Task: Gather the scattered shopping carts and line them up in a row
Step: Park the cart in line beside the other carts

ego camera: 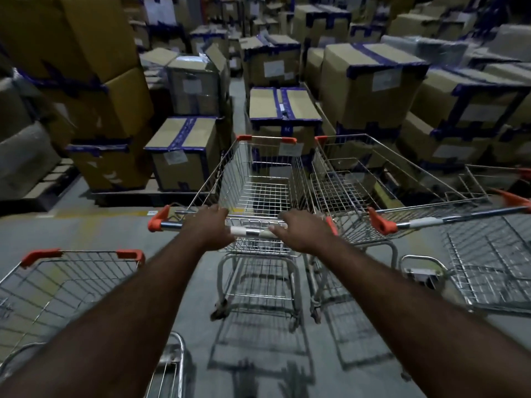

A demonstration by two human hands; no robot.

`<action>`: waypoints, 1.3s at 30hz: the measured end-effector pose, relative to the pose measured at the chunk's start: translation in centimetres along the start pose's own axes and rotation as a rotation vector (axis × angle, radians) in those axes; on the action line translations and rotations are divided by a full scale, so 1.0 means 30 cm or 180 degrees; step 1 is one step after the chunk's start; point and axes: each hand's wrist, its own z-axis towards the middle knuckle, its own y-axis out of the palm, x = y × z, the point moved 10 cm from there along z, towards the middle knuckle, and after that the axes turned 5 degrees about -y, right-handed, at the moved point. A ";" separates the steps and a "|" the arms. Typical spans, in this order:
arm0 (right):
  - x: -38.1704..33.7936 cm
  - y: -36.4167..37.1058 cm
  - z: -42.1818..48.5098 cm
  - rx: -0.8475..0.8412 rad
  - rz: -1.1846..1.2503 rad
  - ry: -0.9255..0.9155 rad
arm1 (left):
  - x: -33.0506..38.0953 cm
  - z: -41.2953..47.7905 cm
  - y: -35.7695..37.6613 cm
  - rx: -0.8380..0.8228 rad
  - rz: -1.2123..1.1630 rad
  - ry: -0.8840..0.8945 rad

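You have both hands wrapped round the handle bar (253,231) of the middle cart (258,182): your left hand (211,229) curls over the bar near its left end and your right hand (304,232) grips it near the right, thumb lying along the tube. This cart sits in front of you on the floor (109,225), nose toward the stacked boxes (370,81), just beside the neighbour cart (359,179) on your right. Those two read as the start of a row, though the neighbour looks splayed outward rather than parallel, so I judge the job as partly done. The left cart (66,280) stands apart and nearer you, and a further cart (488,271) at the far right is cut off by the frame edge; both seem to need bringing in. All the carts are bright wire mesh on tubular steel frames, tapering toward the nose, with orange plastic caps (156,219) at the handle ends and front corners. The handle is smooth polished metal with a pale sleeve in the middle. The boxes are matte brown cardboard bound with blue tape; the floor is dull grey.
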 end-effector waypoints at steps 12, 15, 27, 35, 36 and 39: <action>0.069 0.126 0.044 -0.0123 -0.0514 0.0275 | -0.117 0.058 0.160 -0.0294 0.0197 -0.0399; 0.074 0.118 -0.009 -0.0068 -0.0574 0.0225 | -0.094 -0.011 0.163 -0.0231 0.0145 -0.0320; 0.050 0.153 -0.368 -0.0028 -0.0649 -0.0171 | -0.148 -0.455 0.218 0.0101 0.0447 -0.0445; -0.062 0.205 -0.529 -0.0070 -0.0732 -0.0470 | -0.244 -0.695 0.259 0.0168 0.0211 -0.0179; -0.074 0.208 -0.550 -0.0059 -0.0751 -0.0499 | -0.251 -0.733 0.265 0.0167 0.0183 -0.0140; -0.094 0.222 -0.598 -0.0048 -0.0775 -0.0508 | -0.255 -0.816 0.278 0.0148 0.0211 -0.0169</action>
